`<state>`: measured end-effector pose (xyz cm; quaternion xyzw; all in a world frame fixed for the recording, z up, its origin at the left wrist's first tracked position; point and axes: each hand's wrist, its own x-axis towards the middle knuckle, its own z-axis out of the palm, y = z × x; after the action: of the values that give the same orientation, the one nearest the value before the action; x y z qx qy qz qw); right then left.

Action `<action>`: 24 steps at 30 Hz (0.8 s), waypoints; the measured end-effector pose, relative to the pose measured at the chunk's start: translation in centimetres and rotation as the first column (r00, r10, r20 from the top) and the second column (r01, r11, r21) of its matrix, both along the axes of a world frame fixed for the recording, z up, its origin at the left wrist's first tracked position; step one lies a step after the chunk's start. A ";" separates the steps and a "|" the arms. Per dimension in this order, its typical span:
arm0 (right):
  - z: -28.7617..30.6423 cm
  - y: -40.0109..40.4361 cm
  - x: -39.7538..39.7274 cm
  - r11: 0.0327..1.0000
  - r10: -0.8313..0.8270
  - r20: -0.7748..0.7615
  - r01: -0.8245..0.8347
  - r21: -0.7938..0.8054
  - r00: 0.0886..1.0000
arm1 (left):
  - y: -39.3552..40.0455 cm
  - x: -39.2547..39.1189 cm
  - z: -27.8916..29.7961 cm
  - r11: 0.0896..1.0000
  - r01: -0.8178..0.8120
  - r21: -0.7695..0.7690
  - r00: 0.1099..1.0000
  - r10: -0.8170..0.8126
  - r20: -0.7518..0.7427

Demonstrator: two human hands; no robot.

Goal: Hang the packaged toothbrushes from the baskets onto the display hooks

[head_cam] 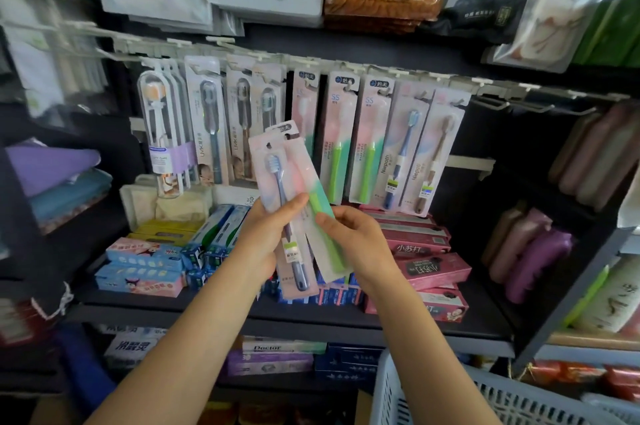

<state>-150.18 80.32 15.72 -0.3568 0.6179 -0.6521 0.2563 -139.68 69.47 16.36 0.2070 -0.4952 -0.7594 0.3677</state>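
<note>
Fingers (294, 205) of the left hand (266, 237) curl around the blue toothbrush pack (277, 203); the right hand (349, 237) pinches the green toothbrush pack (320, 210) just behind it, both below the display hooks (491, 102).

Both hands (266, 237) (349, 237) hold two toothbrush packs (277, 179) before hooked display rail (381, 73).

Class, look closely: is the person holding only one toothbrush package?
No: the left hand holds a blue toothbrush package, and the right hand pinches a green one.
</note>
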 end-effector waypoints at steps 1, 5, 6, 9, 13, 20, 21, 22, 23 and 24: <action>0.3 -0.2 0.1 1.000 -0.015 -0.008 0.015 -0.015 1.000 | -0.2 0.4 0.1 1.000 -0.013 0.008 1.000 0.014 -0.011; 1.7 -1.4 0.4 0.997 -0.042 -0.062 0.038 -0.061 0.997 | -0.9 1.4 0.7 0.998 -0.046 0.033 0.998 0.047 -0.034; 2.3 -1.6 0.6 0.997 -0.043 -0.078 0.038 -0.063 0.996 | -1.0 1.6 0.9 0.998 -0.056 0.043 0.997 0.058 -0.043; 3.9 -2.4 0.9 0.995 -0.070 -0.134 0.060 -0.082 0.988 | -1.4 2.2 1.3 0.996 -0.068 0.056 0.996 0.071 -0.056; 4.9 -3.3 1.0 0.987 -0.119 -0.149 0.101 -0.123 0.982 | -1.7 2.6 1.5 0.998 -0.057 0.042 0.996 0.059 -0.063; 4.4 -4.3 1.4 0.980 -0.154 -0.124 0.135 -0.144 0.980 | -2.7 3.1 1.3 0.997 -0.038 0.063 0.996 0.043 -0.080; 4.5 -4.4 1.3 0.978 -0.171 -0.130 0.152 -0.146 0.977 | -2.8 3.0 1.3 0.998 -0.033 0.058 0.996 0.038 -0.078; 4.7 -4.5 1.3 0.974 -0.188 -0.127 0.168 -0.155 0.974 | -2.9 3.0 1.2 0.998 -0.025 0.054 0.997 0.029 -0.076; 4.7 -4.6 1.1 0.970 -0.202 -0.125 0.181 -0.162 0.971 | -2.9 3.0 1.2 0.998 -0.018 0.052 0.997 0.021 -0.074; 4.6 -4.7 1.1 0.966 -0.217 -0.114 0.197 -0.168 0.969 | -3.0 3.0 1.1 0.999 -0.012 0.053 0.997 0.016 -0.073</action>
<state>-149.08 75.67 20.36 -0.3511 0.6147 -0.6966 0.1168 -136.68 66.49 17.51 0.1919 -0.4597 -0.7767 0.3855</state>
